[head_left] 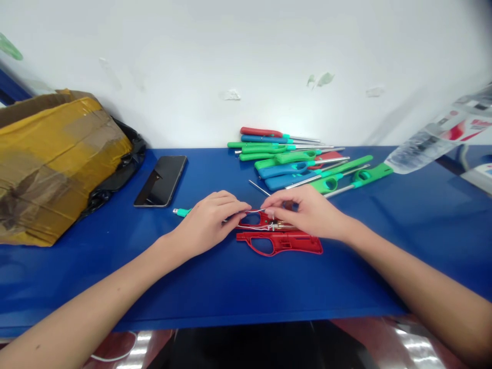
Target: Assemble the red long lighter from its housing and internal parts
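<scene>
My left hand (209, 223) and my right hand (307, 211) meet over an opened red utility lighter at the middle of the table. A thin white wire (257, 210) runs between my two sets of pinched fingertips. Beneath them lies one red lighter half (265, 219), with more white wire and a brass-coloured part (283, 225) in it, partly covered by my right hand. Closer to me, the other red half shell (286, 243) lies with its inner side up. A green nozzle piece with a metal tip (180, 211) sticks out beyond my left hand.
Behind my hands lie a loose metal tube (259, 187) and a pile of green, blue and red lighters (292, 166). A phone (161, 181) and a taped cardboard box (57, 169) on a black bag are at left. A water bottle (426, 141) stands at right.
</scene>
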{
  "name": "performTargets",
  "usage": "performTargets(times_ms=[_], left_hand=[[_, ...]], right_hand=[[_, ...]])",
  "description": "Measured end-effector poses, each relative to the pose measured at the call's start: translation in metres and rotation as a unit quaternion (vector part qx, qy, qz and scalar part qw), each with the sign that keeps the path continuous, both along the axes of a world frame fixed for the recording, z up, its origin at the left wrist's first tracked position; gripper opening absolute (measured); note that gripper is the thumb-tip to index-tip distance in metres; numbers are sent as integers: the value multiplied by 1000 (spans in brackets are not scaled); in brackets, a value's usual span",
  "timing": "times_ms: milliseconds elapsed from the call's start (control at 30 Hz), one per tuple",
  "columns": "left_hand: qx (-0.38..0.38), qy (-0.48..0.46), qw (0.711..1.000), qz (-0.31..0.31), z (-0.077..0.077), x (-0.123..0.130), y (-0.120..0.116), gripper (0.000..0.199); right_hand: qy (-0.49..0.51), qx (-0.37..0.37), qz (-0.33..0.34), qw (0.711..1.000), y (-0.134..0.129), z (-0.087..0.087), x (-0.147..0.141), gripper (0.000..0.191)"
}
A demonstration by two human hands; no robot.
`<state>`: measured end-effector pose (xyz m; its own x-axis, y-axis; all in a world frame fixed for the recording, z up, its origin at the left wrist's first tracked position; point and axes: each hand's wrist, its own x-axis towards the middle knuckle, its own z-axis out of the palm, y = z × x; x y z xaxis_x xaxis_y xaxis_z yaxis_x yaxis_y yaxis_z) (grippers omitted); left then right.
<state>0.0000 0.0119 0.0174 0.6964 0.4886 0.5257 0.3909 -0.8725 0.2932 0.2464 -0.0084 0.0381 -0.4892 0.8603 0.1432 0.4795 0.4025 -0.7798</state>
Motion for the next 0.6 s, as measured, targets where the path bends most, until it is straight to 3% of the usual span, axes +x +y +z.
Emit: performTargets(times_ms=[167,333,467,600], left_hand=[[-4,0,999,43,8,-11,10,18],[9,-19,998,67,14,-16,13,14],[41,-37,998,24,16,-7,-1,9],[36,4,999,-18,12,4,-15,7]], right_hand=[[7,57,-47,997,1,1,1,18],[10,50,-55,997,2,0,2,18],[1,61,-51,997,2,-2,2,18],[-12,75,-51,996,3,-4,3,17]])
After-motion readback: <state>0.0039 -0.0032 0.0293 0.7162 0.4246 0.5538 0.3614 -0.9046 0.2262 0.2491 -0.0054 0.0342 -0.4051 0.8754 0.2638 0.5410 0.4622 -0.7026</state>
